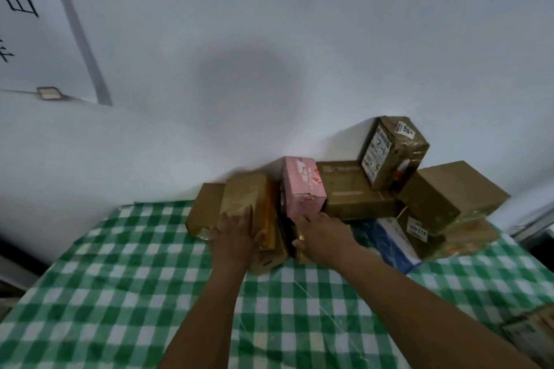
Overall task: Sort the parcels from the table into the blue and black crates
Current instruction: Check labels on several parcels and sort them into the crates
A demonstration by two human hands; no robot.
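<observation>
Reaching into a heap of parcels at the far edge of the green-and-white checked worktop [144,284], the left hand [235,238] grips a tan cardboard parcel [244,193], fingers spread up its blurred front face and thumb curled round its right side. The right hand [325,238] stretches its fingers nearly straight, tips touching the lower edge of an upright pink printed carton [302,189] just beside it. Brown taped boxes [449,189] are stacked to the right against the white wall [299,39].
</observation>
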